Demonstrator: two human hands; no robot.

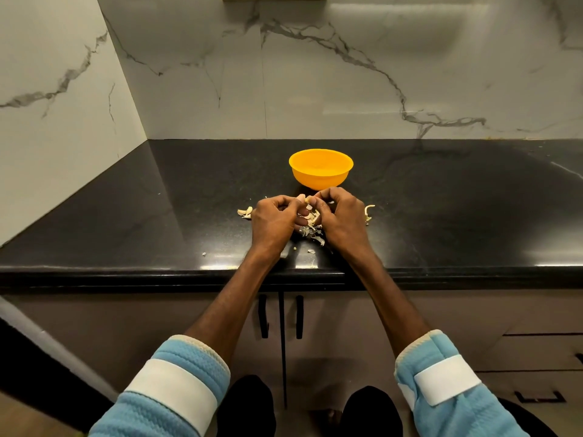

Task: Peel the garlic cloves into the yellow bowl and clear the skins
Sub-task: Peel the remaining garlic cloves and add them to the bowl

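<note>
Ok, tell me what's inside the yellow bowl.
Only the far inner wall of the yellow bowl shows, and it is bare yellow. The near wall hides the bottom, so whether any peeled cloves lie there cannot be seen.

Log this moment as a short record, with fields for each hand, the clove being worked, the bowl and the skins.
left hand: fingers curled, pinching the garlic clove
right hand: fingers curled, pinching the same clove from the other side
garlic clove: pale, held between both hands above the counter
yellow bowl: upright on the counter beyond the hands; contents not visible
skins: loose heap on the counter, under and between the hands
pale pieces: lying on the counter left and right of the hands
</note>
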